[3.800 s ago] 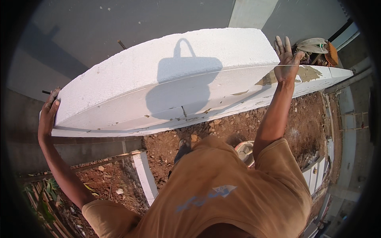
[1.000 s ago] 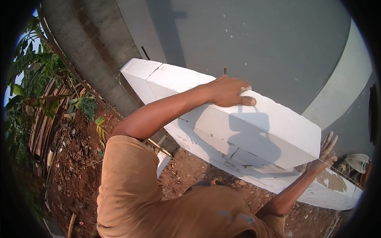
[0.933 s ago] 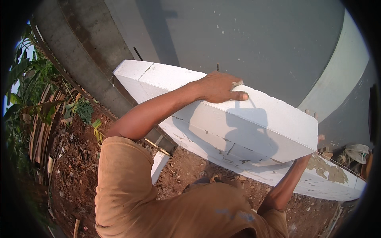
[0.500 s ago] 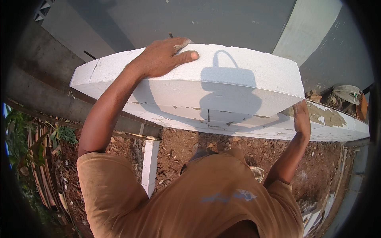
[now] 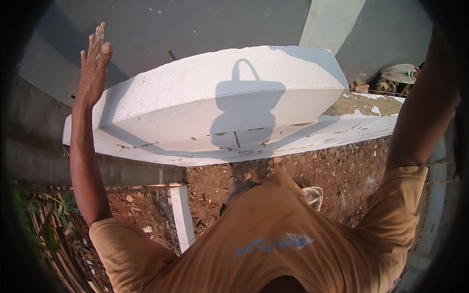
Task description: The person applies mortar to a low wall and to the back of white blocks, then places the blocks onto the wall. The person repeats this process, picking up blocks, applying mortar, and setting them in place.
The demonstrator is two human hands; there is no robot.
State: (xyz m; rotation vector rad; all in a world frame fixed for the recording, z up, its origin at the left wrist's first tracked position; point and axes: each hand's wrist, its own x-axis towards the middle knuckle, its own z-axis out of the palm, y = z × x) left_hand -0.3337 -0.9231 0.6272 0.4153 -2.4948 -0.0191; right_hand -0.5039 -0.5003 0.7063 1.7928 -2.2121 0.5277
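A large white block (image 5: 171,80) sits on top of a low wall of white blocks (image 5: 190,146), with my shadow across both. My left hand (image 5: 95,68) is raised beside the block's left end, fingers stretched out and whitened with dust, holding nothing; I cannot tell whether its edge touches the block. My right forearm (image 5: 420,122) reaches up along the right side into the dark rim, and that hand is out of sight. A thin string runs from the block's right end over the wall's top, which is patched with grey mortar (image 5: 366,103).
A grey plastered wall (image 5: 229,24) stands beyond, with rebar (image 5: 172,55) poking up. A pale sack (image 5: 398,73) and rubble lie at the upper right. Below are red soil (image 5: 337,171), an upright white post (image 5: 181,215), a bucket (image 5: 312,198), and plants and planks (image 5: 49,224) at lower left.
My left hand has left the block's top, moving left and up with fingers straightened. My right hand has left the block's right end and gone out of view up and right.
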